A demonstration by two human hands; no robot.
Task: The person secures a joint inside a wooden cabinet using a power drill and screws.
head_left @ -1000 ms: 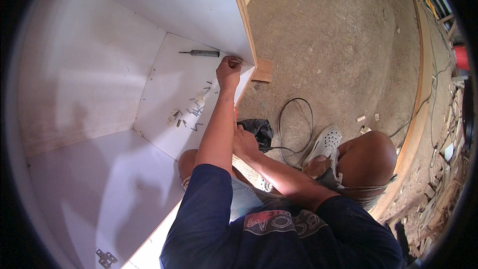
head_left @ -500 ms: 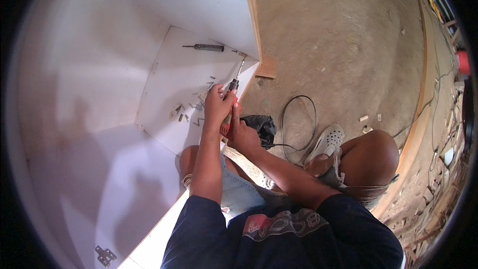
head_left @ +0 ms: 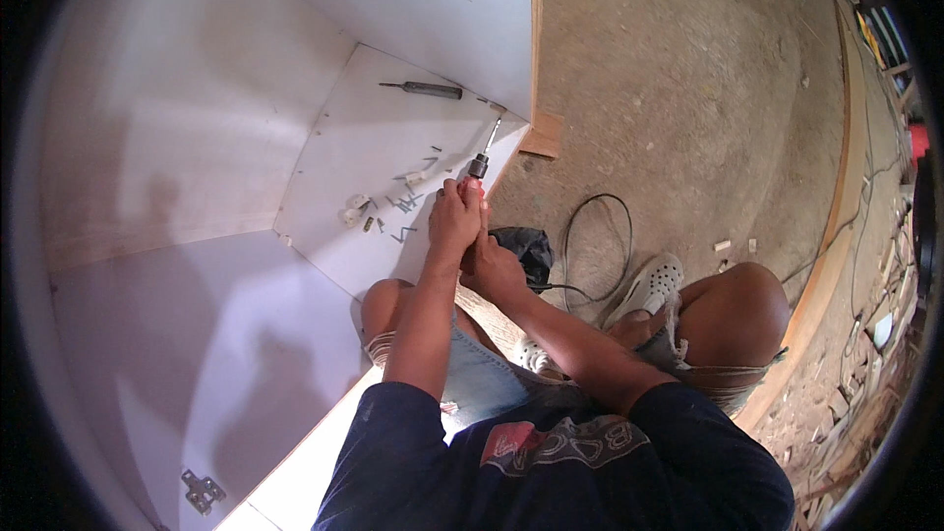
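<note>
A red corded power drill [head_left: 479, 168] with a black chuck and a long bit points away from me. The bit's tip is at the white panel near the far right corner of the cabinet [head_left: 324, 157]. My left hand [head_left: 455, 219] is closed round the front of the drill body, just behind the chuck. Below it, my right hand [head_left: 495, 270] grips the drill's rear, and the two hands cover most of the tool. Left of the drill, several loose screws [head_left: 407, 202] lie scattered on the white panel. Beyond them rests a grey screwdriver [head_left: 433, 90].
A metal hinge [head_left: 204, 492] is fixed to the lower left panel. A black plastic bag [head_left: 523, 254] and a looped black cable [head_left: 629, 236] lie on the dirt floor beside my legs. Wood scraps [head_left: 875, 374] and a long timber board [head_left: 839, 206] are at the right.
My left hand has shifted from beside the chuck back onto the red drill body and closed round it. The whole view has shifted slightly, and the bit still points at the corner.
</note>
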